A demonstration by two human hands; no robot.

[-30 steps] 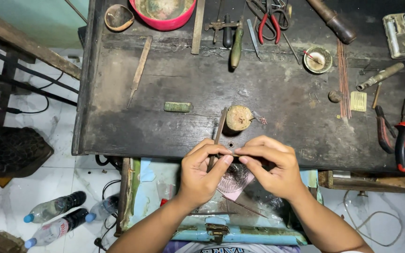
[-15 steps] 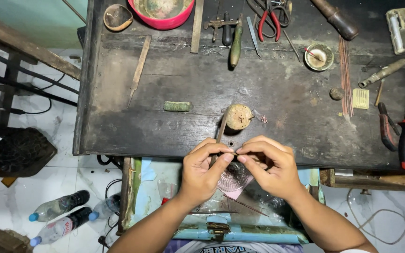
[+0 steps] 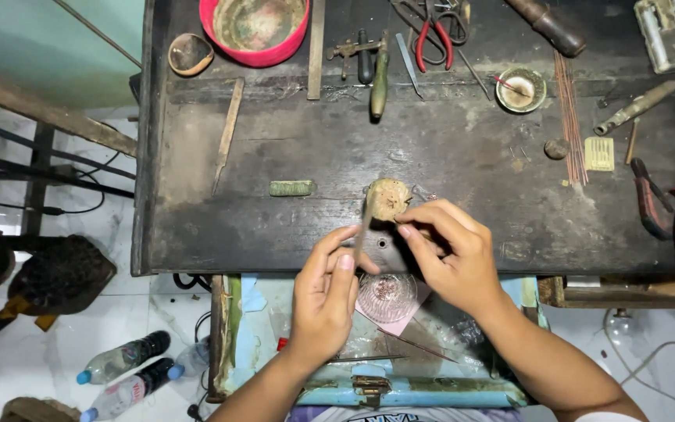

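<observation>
Hands meet at the front edge of the dark wooden bench (image 3: 275,227), just below a round wooden peg block (image 3: 388,198). The left hand (image 3: 326,301) pinches a thin metal strip (image 3: 362,227) between thumb and forefinger, holding it almost upright against the block. The right hand (image 3: 451,254) has its fingers pressed together on the strip's top; what it grips is too small to tell. A small glass dish (image 3: 387,297) lies below the block, in the open drawer.

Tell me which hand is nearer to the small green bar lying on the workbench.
Left. The left hand is below and just right of the green bar, at the bench's front edge. The right hand lies further right, past the round wooden block.
</observation>
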